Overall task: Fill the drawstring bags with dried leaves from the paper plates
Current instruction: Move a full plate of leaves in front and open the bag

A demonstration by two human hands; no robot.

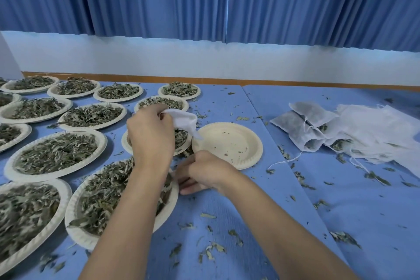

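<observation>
From where I stand, the job looks barely begun. Only a few filled bags (300, 127) lie on the right of the desk (341, 200), dark with leaves, beside a far bigger heap of empty bags (381, 134). One empty plate (227, 141) sits in the middle, with just crumbs on it. To the left, well over a dozen heaped plates (103, 143) wait untouched.

The left hand (151, 136) is raised over a half-hidden plate and pinches a white drawstring bag (185, 119) by its top; the bag hangs limp and looks empty. The right hand (204, 171) is low, by the rim of the nearest plate (77, 232), with its fingers curled. Whether it grips leaves, the plate's rim or nothing, I cannot tell.

Stray leaves (213, 248) litter the desk. I judge that this bag is about to be filled, and that nearly all the work lies ahead.
</observation>
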